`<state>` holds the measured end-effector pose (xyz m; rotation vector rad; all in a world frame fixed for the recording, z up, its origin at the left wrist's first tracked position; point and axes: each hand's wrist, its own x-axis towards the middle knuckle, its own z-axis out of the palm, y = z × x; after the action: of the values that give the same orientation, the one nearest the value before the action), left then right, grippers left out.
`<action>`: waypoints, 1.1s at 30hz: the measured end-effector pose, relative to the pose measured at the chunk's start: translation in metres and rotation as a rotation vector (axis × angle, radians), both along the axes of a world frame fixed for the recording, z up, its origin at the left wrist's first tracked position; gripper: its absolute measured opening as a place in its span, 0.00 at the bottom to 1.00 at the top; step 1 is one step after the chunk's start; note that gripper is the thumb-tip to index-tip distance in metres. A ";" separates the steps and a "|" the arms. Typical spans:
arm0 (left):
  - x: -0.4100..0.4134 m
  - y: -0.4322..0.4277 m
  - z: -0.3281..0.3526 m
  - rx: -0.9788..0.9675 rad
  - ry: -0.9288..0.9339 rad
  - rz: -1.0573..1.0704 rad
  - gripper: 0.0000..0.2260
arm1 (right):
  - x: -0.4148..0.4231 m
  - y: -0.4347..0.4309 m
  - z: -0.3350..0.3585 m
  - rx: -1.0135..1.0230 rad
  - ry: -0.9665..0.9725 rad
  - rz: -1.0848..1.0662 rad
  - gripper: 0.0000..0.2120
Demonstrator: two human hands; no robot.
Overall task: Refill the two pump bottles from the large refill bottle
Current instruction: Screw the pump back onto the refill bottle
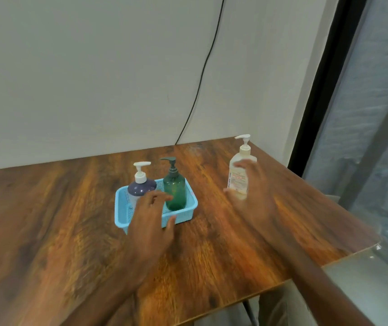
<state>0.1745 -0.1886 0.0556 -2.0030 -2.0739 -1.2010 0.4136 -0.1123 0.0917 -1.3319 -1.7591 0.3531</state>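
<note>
Left hand (pixel 152 220) spread empty over basket (pixel 120 208), right hand (pixel 253 194) open at refill bottle (pixel 236 177)

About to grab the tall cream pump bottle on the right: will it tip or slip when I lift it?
The cream refill bottle stands tall and narrow on the wooden table, so a sideways nudge could tip it. Its smooth plastic wall may be slippery. Its fill level does not show, so weight is uncertain; expect heavy.

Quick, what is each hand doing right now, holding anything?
Left hand: open, over the blue basket, holding nothing.
Right hand: open, blurred, beside the white bottle; no grip yet.
</note>
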 end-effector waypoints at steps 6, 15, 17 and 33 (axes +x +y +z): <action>-0.054 -0.019 -0.042 -0.402 0.146 0.217 0.35 | -0.060 -0.030 -0.036 -0.171 -0.260 0.219 0.28; -0.082 0.001 -0.027 -0.239 -0.124 0.128 0.11 | -0.084 -0.004 -0.050 -0.163 -0.219 0.205 0.16; -0.085 0.009 -0.026 -0.242 -0.173 0.117 0.11 | -0.090 0.010 -0.053 -0.147 -0.172 0.183 0.12; -0.118 0.138 -0.013 -0.265 -0.233 0.158 0.15 | -0.139 0.144 -0.041 -0.217 -0.154 0.127 0.14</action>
<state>0.0566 -0.0509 0.0423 -1.8221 -2.5718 -1.2392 0.2746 0.0313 0.0502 -1.4340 -1.9840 0.5377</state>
